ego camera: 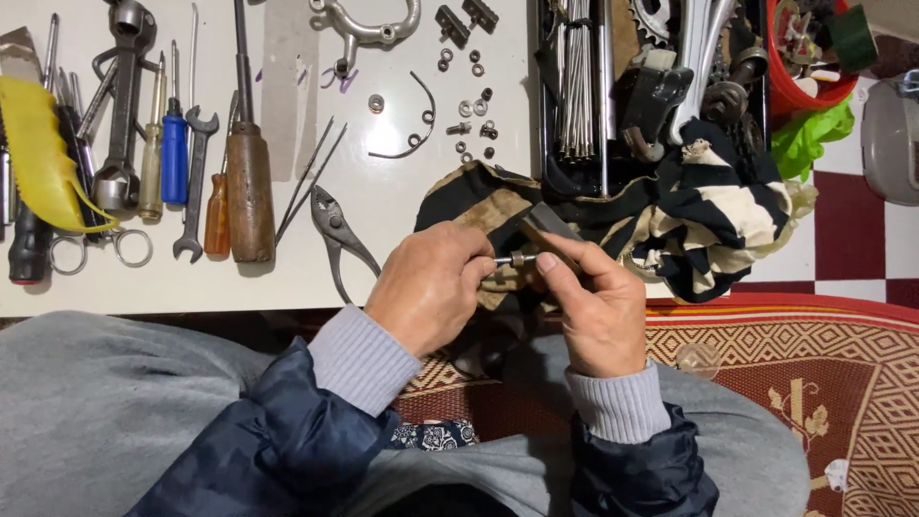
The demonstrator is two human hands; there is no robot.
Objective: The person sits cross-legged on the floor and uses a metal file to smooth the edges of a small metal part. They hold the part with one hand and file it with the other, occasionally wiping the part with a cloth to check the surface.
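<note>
My left hand [431, 287] pinches a small metal bolt with a nut [512, 259] between thumb and fingers. My right hand [598, 302] grips a small flat grey tool or block [548, 220], its thumb pressed against the nut end of the bolt. Both hands meet over a black and cream striped rag [708, 215] at the near edge of a white board [383, 206]. My grey-trousered legs and dark blue sleeves with grey cuffs fill the bottom of the view.
Pliers [335, 230], a wooden-handled tool [249, 187], screwdrivers [174, 153], wrenches [194, 182] and scissors [100, 244] lie on the board's left. Loose nuts and washers [474, 120] sit at its middle. A black tray of spokes and bike parts [651, 77] and a red bowl [809, 57] stand behind. Patterned red mat [814, 373] at right.
</note>
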